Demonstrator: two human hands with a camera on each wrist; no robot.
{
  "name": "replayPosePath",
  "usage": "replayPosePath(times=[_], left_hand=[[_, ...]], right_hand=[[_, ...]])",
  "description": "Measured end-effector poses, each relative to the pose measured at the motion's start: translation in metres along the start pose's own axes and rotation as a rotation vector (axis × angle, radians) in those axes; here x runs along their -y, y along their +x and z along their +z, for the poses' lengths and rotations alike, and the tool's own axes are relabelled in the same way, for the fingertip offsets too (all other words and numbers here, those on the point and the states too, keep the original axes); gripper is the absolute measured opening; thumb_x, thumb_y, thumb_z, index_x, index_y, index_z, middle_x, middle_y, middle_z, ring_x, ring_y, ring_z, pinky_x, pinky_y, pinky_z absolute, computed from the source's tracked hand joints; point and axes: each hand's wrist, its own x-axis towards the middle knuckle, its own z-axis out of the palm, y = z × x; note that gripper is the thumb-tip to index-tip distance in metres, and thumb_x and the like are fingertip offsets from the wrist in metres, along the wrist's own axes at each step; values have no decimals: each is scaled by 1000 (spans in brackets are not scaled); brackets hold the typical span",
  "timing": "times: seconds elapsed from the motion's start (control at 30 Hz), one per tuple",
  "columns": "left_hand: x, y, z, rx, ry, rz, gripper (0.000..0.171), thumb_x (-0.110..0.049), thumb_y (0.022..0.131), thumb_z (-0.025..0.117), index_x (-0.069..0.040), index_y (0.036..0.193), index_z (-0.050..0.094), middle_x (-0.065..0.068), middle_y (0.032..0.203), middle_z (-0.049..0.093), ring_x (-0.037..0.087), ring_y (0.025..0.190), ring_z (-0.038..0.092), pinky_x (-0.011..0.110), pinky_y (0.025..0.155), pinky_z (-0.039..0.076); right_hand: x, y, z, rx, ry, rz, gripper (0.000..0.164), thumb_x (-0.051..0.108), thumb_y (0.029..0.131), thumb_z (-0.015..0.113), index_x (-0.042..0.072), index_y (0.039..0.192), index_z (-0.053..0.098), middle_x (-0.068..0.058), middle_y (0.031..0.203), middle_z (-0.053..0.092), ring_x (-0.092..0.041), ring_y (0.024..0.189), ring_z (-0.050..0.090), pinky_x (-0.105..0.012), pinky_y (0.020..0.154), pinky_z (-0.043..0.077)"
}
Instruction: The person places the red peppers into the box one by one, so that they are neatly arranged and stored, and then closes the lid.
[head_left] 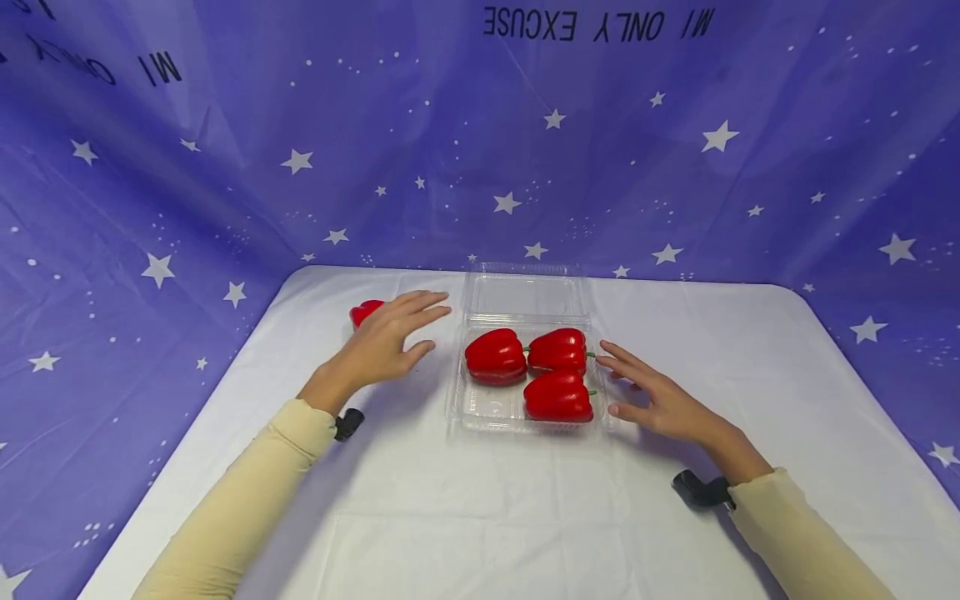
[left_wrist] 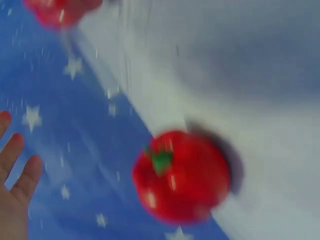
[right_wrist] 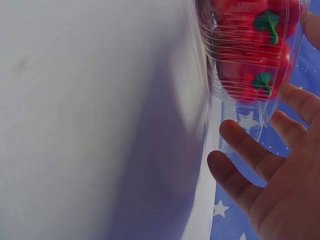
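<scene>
A clear plastic clamshell box (head_left: 491,407) lies with its lid (head_left: 528,296) folded back behind it. Three red bell peppers sit inside: one pepper (head_left: 496,358) at the left, another (head_left: 557,350) at the back right, a third (head_left: 558,397) at the front right. My left hand (head_left: 382,342) hovers left of the box, fingers spread and holding nothing. Partly hidden behind it is a further red bell pepper (head_left: 366,312), blurred but whole in the left wrist view, green stem showing (left_wrist: 182,175). Beside the box's right wall, my right hand (head_left: 660,400) has its fingers extended, gripping nothing.
A white cloth (head_left: 465,517) covers the table. Behind and at both sides hangs a purple-blue curtain (head_left: 420,125) with white stars. Each wrist wears a black camera mount, one on the left (head_left: 348,423) and one on the right (head_left: 701,490).
</scene>
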Motion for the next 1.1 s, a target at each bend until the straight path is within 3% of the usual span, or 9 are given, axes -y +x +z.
replayPosePath(times=[0.23,0.37,0.6,0.9,1.1], left_hand=[[27,-22,-42,-203,-18,-71,46,0,82,71,-5,127,66,14,141,59,35,132,52,55,109,43],[40,-32,-54,-238,-13,-128,42,3,83,69,-3,124,67,16,137,61,37,129,53,58,106,44],[60,-50,-50,-155,0,-289,41,3,84,68,-1,125,66,19,137,60,41,130,52,62,109,40],[72,-55,-33,-94,-11,-348,42,3,84,66,-2,126,65,17,139,59,40,133,49,60,111,38],[78,-54,-17,50,-69,-434,46,2,87,61,-5,133,61,15,147,52,40,139,43,61,115,34]], right_hand=[[1,0,-2,-4,11,-3,69,18,89,72,4,149,42,-18,163,26,-35,123,59,-59,95,53],[1,0,-2,-7,10,-2,69,18,89,72,4,149,41,-18,163,26,-35,123,59,-59,95,53],[2,0,-1,3,25,-2,68,18,89,71,4,149,41,-19,163,26,-37,122,59,-60,94,53],[4,0,-2,6,25,22,69,20,90,71,6,150,41,-18,163,25,-39,123,59,-60,96,52],[6,0,0,1,29,12,68,19,90,70,4,149,41,-18,163,26,-39,122,59,-61,95,52]])
